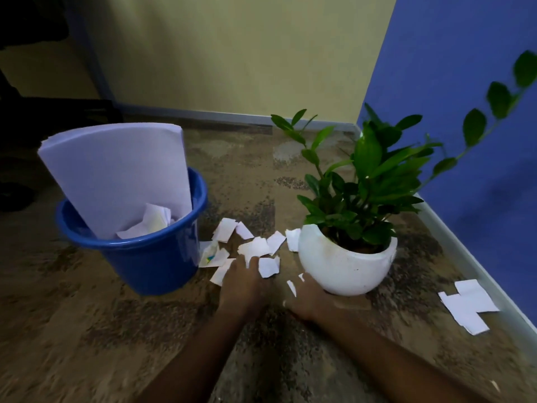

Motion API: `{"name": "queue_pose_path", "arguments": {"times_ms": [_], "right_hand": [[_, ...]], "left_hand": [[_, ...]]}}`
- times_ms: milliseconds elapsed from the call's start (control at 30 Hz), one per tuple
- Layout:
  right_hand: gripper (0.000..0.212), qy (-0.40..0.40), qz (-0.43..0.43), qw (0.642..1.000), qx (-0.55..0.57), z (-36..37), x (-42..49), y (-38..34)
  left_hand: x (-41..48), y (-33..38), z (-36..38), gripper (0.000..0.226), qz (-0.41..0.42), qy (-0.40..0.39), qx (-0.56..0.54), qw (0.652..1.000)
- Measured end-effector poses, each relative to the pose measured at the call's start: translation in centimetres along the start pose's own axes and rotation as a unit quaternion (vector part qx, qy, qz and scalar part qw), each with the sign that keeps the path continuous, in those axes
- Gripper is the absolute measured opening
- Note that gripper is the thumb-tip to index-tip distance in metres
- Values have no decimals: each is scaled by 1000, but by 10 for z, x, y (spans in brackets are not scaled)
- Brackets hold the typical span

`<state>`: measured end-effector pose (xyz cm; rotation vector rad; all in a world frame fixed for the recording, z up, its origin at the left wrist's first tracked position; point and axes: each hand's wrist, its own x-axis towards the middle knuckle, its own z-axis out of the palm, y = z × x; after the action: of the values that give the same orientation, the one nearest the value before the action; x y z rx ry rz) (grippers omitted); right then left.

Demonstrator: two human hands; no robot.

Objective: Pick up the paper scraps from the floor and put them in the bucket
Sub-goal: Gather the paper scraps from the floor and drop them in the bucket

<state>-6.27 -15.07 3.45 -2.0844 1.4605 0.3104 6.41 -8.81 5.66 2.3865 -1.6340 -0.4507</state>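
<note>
Risks knocking the plant pot (345, 266) with the right grip (305, 301), blurred beyond telling spread or curled, left grip (241, 283) flat-fingered on paper scraps (255, 247) littering the floor (145, 330) between pot and bucket (151, 257).

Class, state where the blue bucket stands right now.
In the head view, the blue bucket stands on the floor at left, beside the scattered paper scraps, opposite the white plant pot.

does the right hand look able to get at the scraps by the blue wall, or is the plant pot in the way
Probably yes: the right hand is at the near side of the white plant pot, and the scraps by the blue wall lie on open carpet to its right, nothing between.
</note>
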Motion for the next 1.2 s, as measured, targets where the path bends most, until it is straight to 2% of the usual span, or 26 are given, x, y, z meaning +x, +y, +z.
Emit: {"name": "queue_pose_path", "arguments": {"times_ms": [100,167,267,367,500,667,700,767,867,933,1067,1200], "right_hand": [[71,-15,45,999,2,18,1,12],[72,5,67,998,10,27,5,16],[62,76,75,994,-36,35,5,13],[51,160,35,986,-42,41,4,15],[47,171,-21,985,23,45,7,11],[60,142,-57,975,159,33,23,-12],[58,143,-65,971,182,30,28,-17],[41,157,-89,960,213,21,39,-27],[21,207,-106,952,198,13,57,-42],[27,207,-103,960,158,12,69,-48],[67,167,-88,980,58,8,90,-54],[83,181,-88,979,-30,2,106,-60]], "left_hand": [[2,-12,10,62,-71,-45,-30,996],[2,-22,13,65,-118,-52,-80,988],[3,-36,15,71,-149,-74,-110,980],[8,-44,18,73,-154,-82,-118,978],[16,-47,20,76,-140,-82,-108,981],[30,-48,28,73,-144,-78,-108,981],[33,-47,30,72,-151,-76,-104,980],[38,-46,34,69,-168,-70,-76,980],[44,-48,38,65,-193,-22,-100,976],[46,-50,38,61,-194,-4,-97,976],[45,-52,45,51,-180,25,-88,979],[48,-59,44,48,-79,141,51,986]]}}
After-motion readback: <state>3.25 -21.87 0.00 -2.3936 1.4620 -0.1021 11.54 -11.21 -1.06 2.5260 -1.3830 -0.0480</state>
